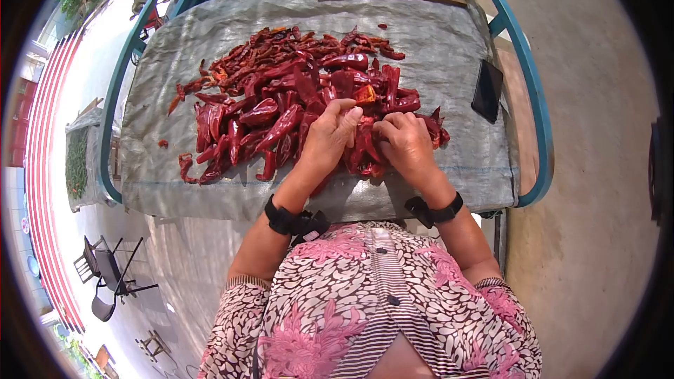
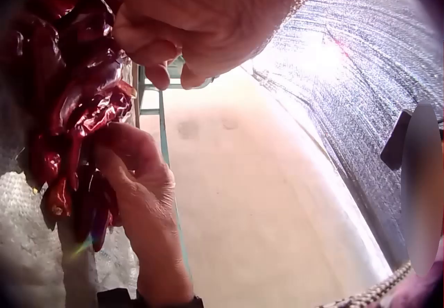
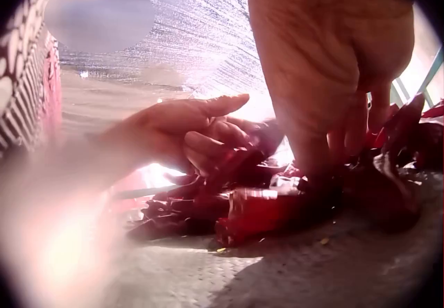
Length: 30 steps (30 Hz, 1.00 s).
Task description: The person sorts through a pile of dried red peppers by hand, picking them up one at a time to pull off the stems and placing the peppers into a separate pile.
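- Head view: shows a long red pepper (image 1: 364, 146) between the left hand (image 1: 327, 137) and the right hand (image 1: 410, 146), at the near side of the heap of red peppers (image 1: 281, 125) on the grey sheet (image 1: 165, 186).
- Same view: gives the pepper's long axis as running roughly away from the body, crosswise to the gap between the hands. Places it just right of the left hand and just left of the right hand, with the right fingers curled at its side and so seemingly nearer. Also shows a phone (image 1: 486, 91) beyond the right hand, well apart from it.
- Left wrist view: catches the left hand large and close, fingers bent down, thumb near forefinger; cannot tell whether pinching anything or released. Shows the right hand across from it, fingers bent round a glossy red pepper at the heap's edge, apparently grasping it.
- Right wrist view: has the right hand towering close by, fingers pointing down among the peppers, tips hidden. Shows the left hand opposite, low beside dark red peppers, thumb straight out and other fingers curled; too blurred to tell a grasp from a touch.
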Each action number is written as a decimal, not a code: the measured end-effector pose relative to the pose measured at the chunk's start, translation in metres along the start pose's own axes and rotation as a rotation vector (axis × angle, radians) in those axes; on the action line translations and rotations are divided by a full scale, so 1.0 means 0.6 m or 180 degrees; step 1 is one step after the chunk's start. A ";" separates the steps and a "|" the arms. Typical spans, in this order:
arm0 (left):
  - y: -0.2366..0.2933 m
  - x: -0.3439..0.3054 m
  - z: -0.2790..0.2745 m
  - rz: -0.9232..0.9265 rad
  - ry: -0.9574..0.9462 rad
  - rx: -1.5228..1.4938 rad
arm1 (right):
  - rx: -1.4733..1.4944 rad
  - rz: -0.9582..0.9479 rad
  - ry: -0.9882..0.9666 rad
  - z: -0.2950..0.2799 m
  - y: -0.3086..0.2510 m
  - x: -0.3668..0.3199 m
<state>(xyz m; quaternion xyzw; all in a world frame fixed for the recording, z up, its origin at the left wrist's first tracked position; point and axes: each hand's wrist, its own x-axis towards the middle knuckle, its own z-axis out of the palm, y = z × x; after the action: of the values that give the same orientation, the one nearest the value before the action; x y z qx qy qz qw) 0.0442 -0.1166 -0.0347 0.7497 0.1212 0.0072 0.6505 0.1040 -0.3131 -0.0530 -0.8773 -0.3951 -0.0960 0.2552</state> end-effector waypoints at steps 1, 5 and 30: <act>0.004 -0.004 0.002 -0.0041 0.0124 -0.0136 | 0.0121 -0.0019 0.0089 -0.006 0.007 0.000; 0.001 -0.014 0.005 0.0277 -0.0061 0.0339 | 0.1810 0.1353 0.0412 -0.033 0.012 -0.009; 0.026 -0.010 0.046 0.0297 -0.0282 0.0532 | 0.0336 0.0943 -0.0048 -0.062 0.062 -0.058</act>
<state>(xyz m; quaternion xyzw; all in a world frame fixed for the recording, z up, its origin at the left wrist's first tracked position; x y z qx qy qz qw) 0.0458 -0.1464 -0.0229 0.8058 0.0575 -0.0058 0.5894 0.1095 -0.3760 -0.0480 -0.9120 -0.2678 -0.0297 0.3094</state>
